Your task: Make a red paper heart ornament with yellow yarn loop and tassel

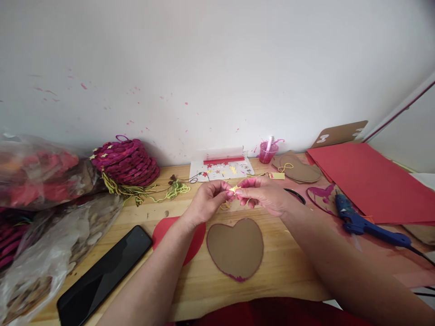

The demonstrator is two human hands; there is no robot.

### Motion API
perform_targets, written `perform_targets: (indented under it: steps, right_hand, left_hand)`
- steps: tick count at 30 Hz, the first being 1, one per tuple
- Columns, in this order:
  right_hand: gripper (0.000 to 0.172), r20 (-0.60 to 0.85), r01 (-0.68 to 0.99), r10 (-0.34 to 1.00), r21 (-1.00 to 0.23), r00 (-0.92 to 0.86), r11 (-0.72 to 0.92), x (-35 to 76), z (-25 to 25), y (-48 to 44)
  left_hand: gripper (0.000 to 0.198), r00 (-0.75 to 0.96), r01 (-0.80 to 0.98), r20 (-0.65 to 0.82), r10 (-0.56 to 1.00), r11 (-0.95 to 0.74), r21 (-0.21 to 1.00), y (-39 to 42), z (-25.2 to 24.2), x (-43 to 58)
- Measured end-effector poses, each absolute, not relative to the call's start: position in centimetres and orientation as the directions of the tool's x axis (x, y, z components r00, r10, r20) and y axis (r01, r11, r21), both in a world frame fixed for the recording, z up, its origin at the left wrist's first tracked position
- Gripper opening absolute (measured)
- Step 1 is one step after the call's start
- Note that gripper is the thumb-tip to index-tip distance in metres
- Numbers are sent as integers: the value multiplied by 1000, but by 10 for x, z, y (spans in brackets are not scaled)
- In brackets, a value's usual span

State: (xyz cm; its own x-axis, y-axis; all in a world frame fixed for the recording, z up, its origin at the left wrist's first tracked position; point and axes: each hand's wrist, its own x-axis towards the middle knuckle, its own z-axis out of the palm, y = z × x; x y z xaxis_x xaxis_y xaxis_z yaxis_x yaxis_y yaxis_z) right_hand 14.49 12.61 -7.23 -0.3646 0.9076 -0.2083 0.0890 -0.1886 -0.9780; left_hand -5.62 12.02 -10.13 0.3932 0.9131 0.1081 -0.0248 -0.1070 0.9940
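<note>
Between the fingertips of both hands is a small piece of yellow yarn (234,189), held just above the table. My left hand (212,197) pinches its left side, while my right hand (263,194) pinches the other. A loop of the yarn hangs below the fingers. Nearer to me, a brown cardboard heart (235,249) with a purple edge lies flat on the wood. To its left is a red heart-shaped piece (195,242), partly covered by my left forearm.
A stack of purple yarn hearts (125,163) stands at the left beside plastic bags (44,176). A black phone (105,274) lies front left. On the right are a blue glue gun (370,226), red sheets (377,181) and cardboard hearts (299,167). A pink cup (267,153) stands by the wall.
</note>
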Motion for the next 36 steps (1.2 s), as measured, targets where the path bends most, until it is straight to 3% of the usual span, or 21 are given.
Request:
perform_targets:
  steps: [3,7,10,12,15,18,21,25,32,36]
  right_hand:
    - [19,-34,258,974,-966,-224,26,138,-79,124]
    - [9,327,481,941,-813,-89,328,127,-91,116]
    - [6,487,612,869,-662,-88,433,123,-96,110]
    - [5,515,630,849,-621,-118,465,123,-96,110]
    - [9,382,481,912,-778,-148,404,126,-90,114]
    - [20,83,240,967,-960,-241,142,133,-82,122]
    - [29,-108,92,938,-992,-330,-83,141,-76,126]
    - [33,-151,23,915,-988,-375,-153,144,-75,126]
    - [29,-101,135,951,-989,-293,-64,139,-78,126]
    - [24,-141,127,942,-986,-304,-106,140,-79,126]
  left_hand:
    - [35,319,-17,85,944,-84,996,120,-103,-53]
    - [37,235,-22,43,971,-39,999,118,-105,-47]
    - [37,199,-56,39,979,-29,998,118,-105,-44]
    - [36,176,-85,35,984,-20,996,118,-105,-43]
    - [32,160,-73,30,987,-19,997,119,-105,-45]
    - [29,191,-30,47,980,-42,999,119,-104,-49]
    - [28,269,2,53,962,-55,998,119,-103,-52]
    - [29,318,26,33,948,-44,999,120,-102,-55]
    - [32,281,27,-6,960,-1,1000,120,-105,-55]
    - [31,311,43,15,950,-30,999,120,-101,-56]
